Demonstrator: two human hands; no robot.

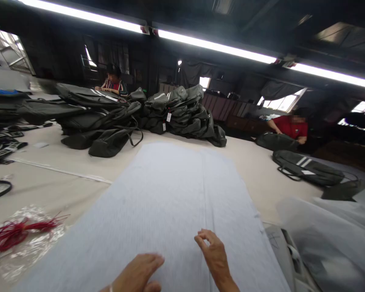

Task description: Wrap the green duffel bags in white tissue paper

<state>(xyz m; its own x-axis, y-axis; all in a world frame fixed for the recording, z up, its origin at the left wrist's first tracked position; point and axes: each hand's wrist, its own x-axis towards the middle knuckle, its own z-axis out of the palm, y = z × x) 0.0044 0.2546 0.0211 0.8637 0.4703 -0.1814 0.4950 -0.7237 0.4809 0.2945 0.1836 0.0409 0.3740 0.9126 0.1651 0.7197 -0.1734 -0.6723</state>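
A long light grey-blue cloth (170, 194) lies flat on the table in front of me, with a lengthwise crease right of its middle. Low over its near part is my left hand (140, 273), fingers stretched out and holding nothing; its outline is a little blurred. My right hand (213, 251) is beside the crease, thumb and forefinger curled together in a pinch. Whatever may be between those fingertips is too small to make out.
Dark bags are heaped at the far side (182, 117) and far left (103, 117). More bags (307, 166) lie right. Red cords (15, 233) rest on clear plastic at left; translucent sheeting (328, 239) is at right. Two people (288, 126) work across the table (255, 178).
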